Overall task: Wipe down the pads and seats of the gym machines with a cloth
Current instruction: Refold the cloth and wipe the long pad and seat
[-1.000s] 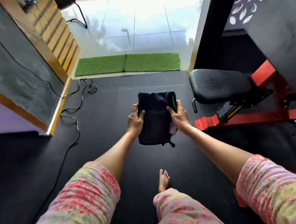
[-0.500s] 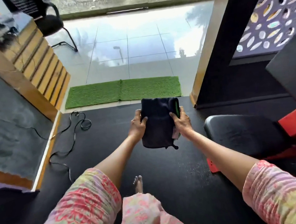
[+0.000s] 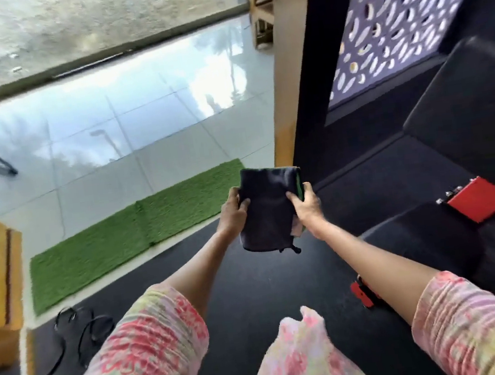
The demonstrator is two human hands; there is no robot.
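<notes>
**Folded cloth held ready beside gym bench**

Black rubber gym flooring (image 3: pixel 254 296), with a green artificial-turf doormat (image 3: pixel 138 230) at the doorway and glossy pale tiles beyond. Item: dark navy folded cloth (image 3: pixel 269 209), green-edged along one side, held in the air between both hands. Left hand (image 3: pixel 233 212) pinches its left edge, thumb on the front; right hand (image 3: pixel 305 208) clamps the right edge likewise. Black padded vinyl seat (image 3: pixel 429 235) on a red steel frame (image 3: pixel 479 202) lies just right of the right fingers, untouched. Handling, judged: light, soft, limp; best gripped as a bunched pad under the palm.
</notes>
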